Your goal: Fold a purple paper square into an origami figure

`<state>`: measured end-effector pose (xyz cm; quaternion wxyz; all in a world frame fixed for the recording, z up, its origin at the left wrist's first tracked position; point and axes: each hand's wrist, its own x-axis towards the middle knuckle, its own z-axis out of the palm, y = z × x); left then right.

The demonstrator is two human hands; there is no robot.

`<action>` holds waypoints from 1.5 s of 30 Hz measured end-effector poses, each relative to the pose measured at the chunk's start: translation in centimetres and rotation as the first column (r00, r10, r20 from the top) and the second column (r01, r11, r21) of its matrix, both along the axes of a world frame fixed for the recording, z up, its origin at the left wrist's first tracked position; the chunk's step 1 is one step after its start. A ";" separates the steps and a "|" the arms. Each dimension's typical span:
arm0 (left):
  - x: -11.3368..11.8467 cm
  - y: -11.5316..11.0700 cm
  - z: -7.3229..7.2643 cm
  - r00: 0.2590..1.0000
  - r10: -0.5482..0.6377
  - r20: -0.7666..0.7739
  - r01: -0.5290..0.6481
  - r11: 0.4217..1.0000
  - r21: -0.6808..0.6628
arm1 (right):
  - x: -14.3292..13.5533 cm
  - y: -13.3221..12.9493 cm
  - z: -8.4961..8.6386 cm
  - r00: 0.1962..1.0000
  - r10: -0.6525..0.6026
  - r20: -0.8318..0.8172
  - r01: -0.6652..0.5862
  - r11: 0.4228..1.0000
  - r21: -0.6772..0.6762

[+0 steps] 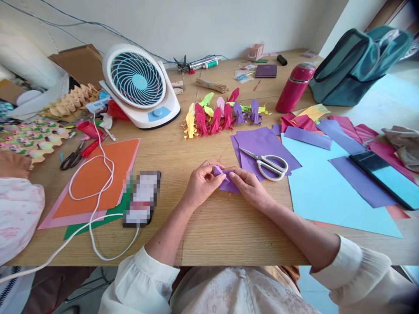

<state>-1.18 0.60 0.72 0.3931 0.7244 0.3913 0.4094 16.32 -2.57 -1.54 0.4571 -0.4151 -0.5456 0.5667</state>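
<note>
Between my two hands is a small folded piece of purple paper [230, 186], just above the table. My left hand [203, 184] pinches its left side between thumb and fingers. On the other side, my right hand [249, 186] grips the paper's edge with thumb and forefinger. White-handled scissors [272, 166] lie beyond my right hand, blades slightly apart, on a stack of purple paper sheets [258, 141]. Farther back stands a cluster of folded paper figures [216, 117] in yellow, red, green, pink and purple.
A white fan [137, 83] stands back left. A phone [142, 198] with a white cable [106, 165] lies left, beside orange paper [94, 183]. To the right are light blue paper [314, 187], a dark phone [382, 176], a red flask [294, 89] and a teal bag [343, 69].
</note>
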 end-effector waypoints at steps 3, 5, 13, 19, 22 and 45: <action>-0.1 -0.1 0.3 0.999 0.004 -0.045 0.000 0.998 0.070 | 0.2 -0.1 0.3 0.999 0.034 -0.042 -0.036 0.999 -0.030; 0.0 -0.2 0.5 0.999 0.005 -0.051 0.000 0.996 0.090 | 0.2 -0.1 0.5 0.995 0.059 -0.085 -0.064 0.997 -0.052; 0.0 0.0 0.2 0.999 0.050 0.000 -0.050 0.997 0.056 | 0.3 -0.1 0.6 0.988 0.096 -0.124 -0.103 0.993 -0.051; -0.3 0.1 0.4 0.998 0.067 0.003 -0.067 0.997 0.037 | -0.4 -0.1 0.1 0.964 0.093 -0.250 -0.123 0.987 -0.107; -0.4 0.0 0.7 0.998 0.060 0.017 -0.059 0.998 -0.020 | -0.5 -0.2 0.1 0.969 0.070 -0.235 -0.114 0.977 -0.182; -1.7 0.4 2.4 0.959 -0.190 -0.209 0.215 0.971 0.105 | -0.5 -0.5 0.3 0.990 0.051 -0.134 -0.079 0.974 -0.214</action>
